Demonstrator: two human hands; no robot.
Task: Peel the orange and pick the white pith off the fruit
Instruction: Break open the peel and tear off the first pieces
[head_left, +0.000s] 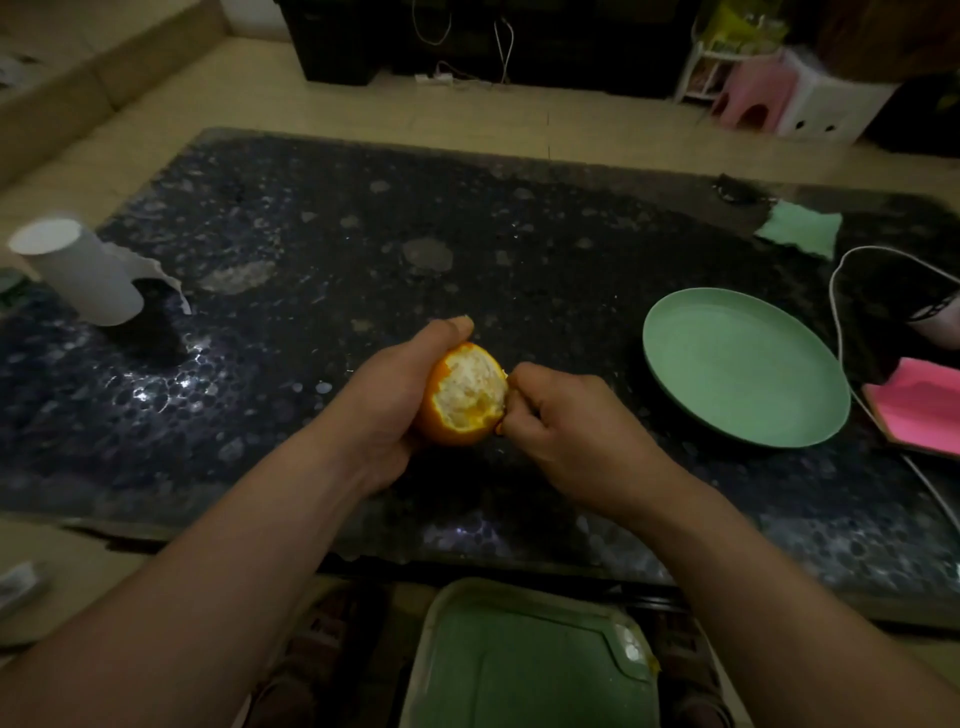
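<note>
Orange, half peeled, white pith exposed, rind below.

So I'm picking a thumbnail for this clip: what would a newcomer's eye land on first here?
The half-peeled orange at the centre stands out, bright against the dark pebble-patterned table. The left hand grips it while the right hand pinches at its right edge. Next come the green plate to the right and the white paper roll at the table's left edge.
</note>
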